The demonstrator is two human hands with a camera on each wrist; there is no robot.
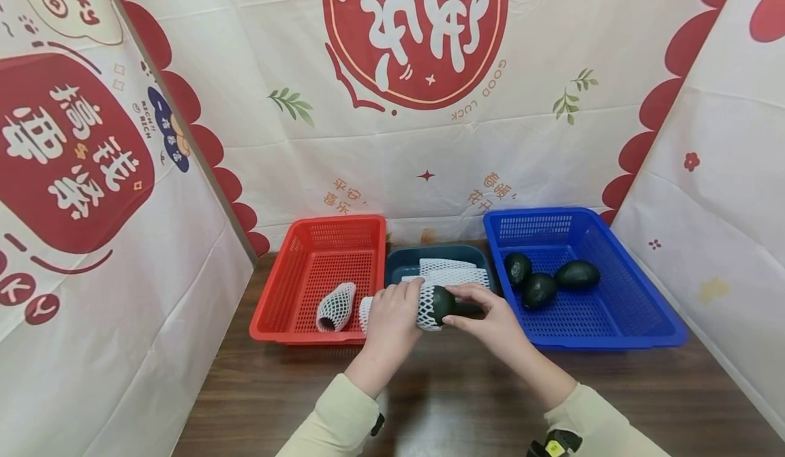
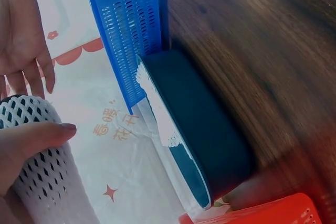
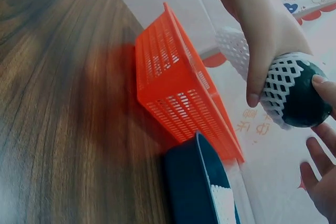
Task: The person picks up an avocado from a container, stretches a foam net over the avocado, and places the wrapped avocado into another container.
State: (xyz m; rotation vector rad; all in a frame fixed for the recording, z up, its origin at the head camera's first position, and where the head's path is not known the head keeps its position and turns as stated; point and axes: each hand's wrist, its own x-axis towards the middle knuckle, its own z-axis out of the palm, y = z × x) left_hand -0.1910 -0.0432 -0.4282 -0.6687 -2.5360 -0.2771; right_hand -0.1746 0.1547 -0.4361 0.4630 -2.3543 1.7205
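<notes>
- Dark green fruit: held above the table in front of the small tray, between both hands, partly inside a white foam net. Rounded end toward the right hand is bare.
- Left hand: wrapped round the net and fruit, firm grasp. Thumb lies across the mesh in the left wrist view; loose net runs out past the hand on the far side from the fruit.
- Right hand: pinching the bare end, thumb and forefinger on it; other fingers extended.
- Teal tray: between the two baskets, white foam nets lying in it.
- Red basket: on the left, one netted fruit inside, near the front.
- Blue basket: on the right, three bare fruits grouped toward its left side.
- Baskets and tray sit on a brown wood-grain table; printed cloth behind.
</notes>
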